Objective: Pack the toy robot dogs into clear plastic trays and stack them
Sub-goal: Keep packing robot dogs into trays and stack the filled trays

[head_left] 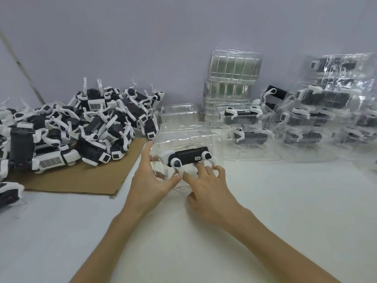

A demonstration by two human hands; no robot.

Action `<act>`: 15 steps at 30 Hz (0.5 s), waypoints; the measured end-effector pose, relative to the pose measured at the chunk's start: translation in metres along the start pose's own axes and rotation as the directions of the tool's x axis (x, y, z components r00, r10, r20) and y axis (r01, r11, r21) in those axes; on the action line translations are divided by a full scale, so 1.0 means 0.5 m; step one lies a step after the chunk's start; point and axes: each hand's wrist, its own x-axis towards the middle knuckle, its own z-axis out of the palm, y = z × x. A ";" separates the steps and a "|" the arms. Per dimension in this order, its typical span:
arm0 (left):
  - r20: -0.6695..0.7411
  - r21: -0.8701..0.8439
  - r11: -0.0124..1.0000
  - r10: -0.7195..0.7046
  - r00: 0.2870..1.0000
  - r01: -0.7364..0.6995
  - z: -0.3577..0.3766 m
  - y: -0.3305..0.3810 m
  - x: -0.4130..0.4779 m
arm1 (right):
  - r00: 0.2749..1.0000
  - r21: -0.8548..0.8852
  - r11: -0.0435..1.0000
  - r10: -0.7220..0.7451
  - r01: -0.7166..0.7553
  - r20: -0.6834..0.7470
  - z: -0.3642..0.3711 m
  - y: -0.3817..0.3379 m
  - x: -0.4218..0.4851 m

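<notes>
A black and white toy robot dog [188, 156] lies inside a clear plastic tray [184, 137] at the middle of the white table. My left hand [152, 178] holds the tray's left side, thumb against its front wall. My right hand [208, 187] reaches into the tray from the front, with its fingers pressing on the dog's legs and underside. A big heap of loose robot dogs [81, 123] lies at the left on cardboard. Packed trays [306, 119] stand stacked at the right.
A brown cardboard sheet [81, 178] lies under the heap. Empty clear trays [232, 78] stand stacked against the grey wall, with one more empty tray [178, 113] behind the tray I hold. Another loose dog [8, 193] sits at the far left edge.
</notes>
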 end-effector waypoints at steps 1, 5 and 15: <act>-0.015 0.016 1.000 0.007 1.000 -0.007 -0.002 0.000 0.002 | 1.000 0.003 1.000 0.007 -0.007 -0.010 0.001 -0.004 0.002; -0.066 0.139 0.990 0.003 0.998 0.006 -0.005 -0.002 0.001 | 0.998 0.048 0.997 0.055 -0.054 -0.016 0.005 -0.013 0.004; -0.106 0.082 0.996 -0.024 0.994 0.033 -0.008 0.005 -0.002 | 0.994 0.065 0.994 0.095 -0.091 -0.049 -0.006 -0.012 0.003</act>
